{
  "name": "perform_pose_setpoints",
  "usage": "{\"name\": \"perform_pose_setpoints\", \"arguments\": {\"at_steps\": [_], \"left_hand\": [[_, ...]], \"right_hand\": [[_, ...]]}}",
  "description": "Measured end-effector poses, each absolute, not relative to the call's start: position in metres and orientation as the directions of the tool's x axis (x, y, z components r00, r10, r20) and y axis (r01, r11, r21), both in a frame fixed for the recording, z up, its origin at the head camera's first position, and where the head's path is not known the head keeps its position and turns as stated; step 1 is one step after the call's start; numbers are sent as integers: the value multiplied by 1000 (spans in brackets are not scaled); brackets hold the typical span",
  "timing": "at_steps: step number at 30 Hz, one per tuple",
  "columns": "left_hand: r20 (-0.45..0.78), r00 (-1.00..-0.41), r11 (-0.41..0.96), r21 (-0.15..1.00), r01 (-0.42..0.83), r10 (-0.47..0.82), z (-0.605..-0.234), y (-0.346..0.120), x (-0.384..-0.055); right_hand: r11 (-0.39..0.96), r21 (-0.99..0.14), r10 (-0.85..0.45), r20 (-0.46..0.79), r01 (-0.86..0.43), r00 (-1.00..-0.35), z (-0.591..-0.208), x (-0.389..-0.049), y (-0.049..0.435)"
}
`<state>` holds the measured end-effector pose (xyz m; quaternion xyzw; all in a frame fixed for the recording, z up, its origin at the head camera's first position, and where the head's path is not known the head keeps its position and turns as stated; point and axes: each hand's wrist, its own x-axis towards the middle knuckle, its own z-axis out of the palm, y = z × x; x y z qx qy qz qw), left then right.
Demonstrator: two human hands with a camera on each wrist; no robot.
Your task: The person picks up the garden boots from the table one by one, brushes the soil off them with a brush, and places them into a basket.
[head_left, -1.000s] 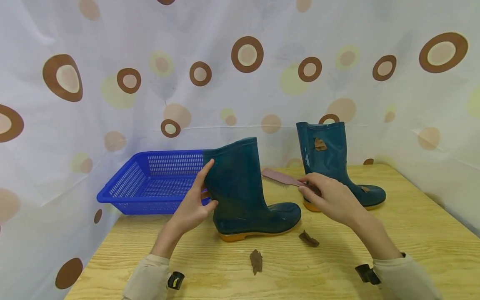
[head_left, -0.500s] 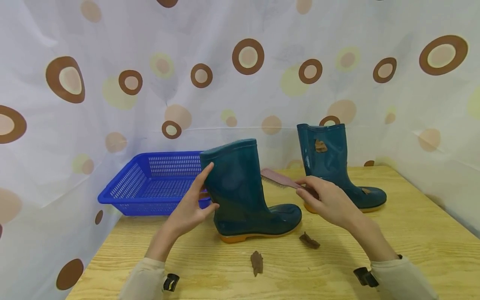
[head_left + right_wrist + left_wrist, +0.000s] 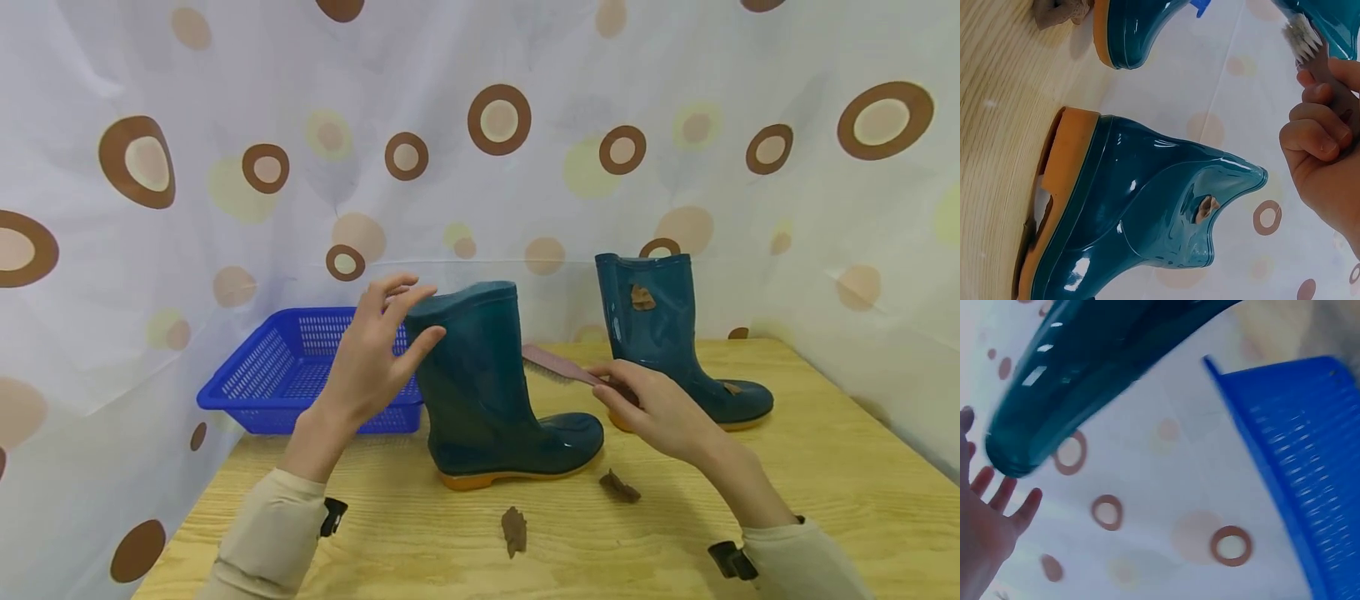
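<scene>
A dark green rubber boot (image 3: 480, 383) with an orange sole stands upright at the middle of the table. My left hand (image 3: 356, 362) is raised beside its top rim, thumb and fingers spread around the opening without gripping it. In the left wrist view the fingers (image 3: 1025, 511) lie right by the boot's rim. My right hand (image 3: 663, 408) grips the handle of a pinkish brush (image 3: 558, 364), whose bristled end points at the front of the boot shaft. The right wrist view shows its pale bristles (image 3: 1302, 39) close to the green shaft.
A second green boot (image 3: 667, 333) stands behind the right hand, with a dry leaf piece (image 3: 641, 297) on its shaft and another on its toe. Two brown leaf pieces lie on the table (image 3: 420, 542) in front. Behind the left hand is a blue plastic basket (image 3: 258, 414).
My left hand has let go of the back of the boot shaft and moved up to its top rim. The right hand and brush have barely moved.
</scene>
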<state>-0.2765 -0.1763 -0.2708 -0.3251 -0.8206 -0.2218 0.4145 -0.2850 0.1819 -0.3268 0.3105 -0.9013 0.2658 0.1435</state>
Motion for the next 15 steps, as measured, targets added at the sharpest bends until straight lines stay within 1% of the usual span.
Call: {"name": "perform_pose_setpoints", "arguments": {"at_steps": [1, 2, 3, 4, 6, 8, 9, 10, 12, 15], "left_hand": [[814, -441, 708, 53, 704, 377, -262, -173, -277], [794, -450, 727, 15, 687, 409, -255, -169, -277], [763, -475, 748, -17, 663, 438, -248, -165, -278], [723, -515, 769, -35, 639, 461, -242, -160, -279], [615, -626, 809, -33, 588, 480, -232, -151, -282], [495, -736, 849, -7, 529, 463, -227, -143, -287], [444, -781, 868, 14, 497, 440, -225, -139, -290], [407, -812, 881, 38, 471, 417, -224, -136, -292], [372, -841, 891, 72, 448, 392, -223, -131, -298], [365, -834, 876, 92, 474, 413, -222, -127, -304]], "right_hand": [[665, -392, -483, 424, -636, -766, -327, -285, 182], [665, -393, -481, 426, -636, -766, -327, -285, 183], [663, -396, -479, 428, -635, -767, -327, -285, 183], [663, -396, -477, 431, -635, -766, -328, -285, 184], [657, -408, -475, 429, -634, -769, -328, -286, 184], [645, -428, -478, 419, -632, -772, -330, -286, 184], [638, -440, -482, 411, -631, -774, -330, -287, 184], [632, -450, -486, 404, -631, -775, -331, -287, 184], [621, -469, -493, 390, -628, -778, -332, -287, 183], [611, -476, -500, 387, -632, -775, -332, -288, 183]]}}
